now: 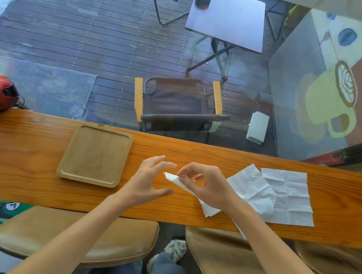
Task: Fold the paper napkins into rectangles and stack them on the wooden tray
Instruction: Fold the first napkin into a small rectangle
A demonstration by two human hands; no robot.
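The person stands at a long wooden counter (33,163) set against a window, with tan padded stools tucked beneath it. The right hand (205,186) pinches the corner of a white paper napkin (183,184) between thumb and forefinger and holds that corner raised off the wood, while the sheet trails back under the wrist and droops towards the counter's near edge. The left hand (149,178) hovers just beside the lifted corner, fingers spread and relaxed, thumb out, holding nothing and not quite touching the paper.

To the right lie two more unfolded napkins (287,196), overlapping, creased in a grid and slightly rumpled. The wooden tray (94,155) sits to the left of both hands with nothing stacked on it, so I'd say the folding is only beginning.

The napkin looks thin, limp and nearly weightless; it sags wherever it isn't held, and I would expect it to tear or crumple under a hard tug. Best taken by two corners at once, lightly, one in each hand, then laid flat and folded along its existing creases, pressing with flat fingers. A draught could easily shift the loose sheets
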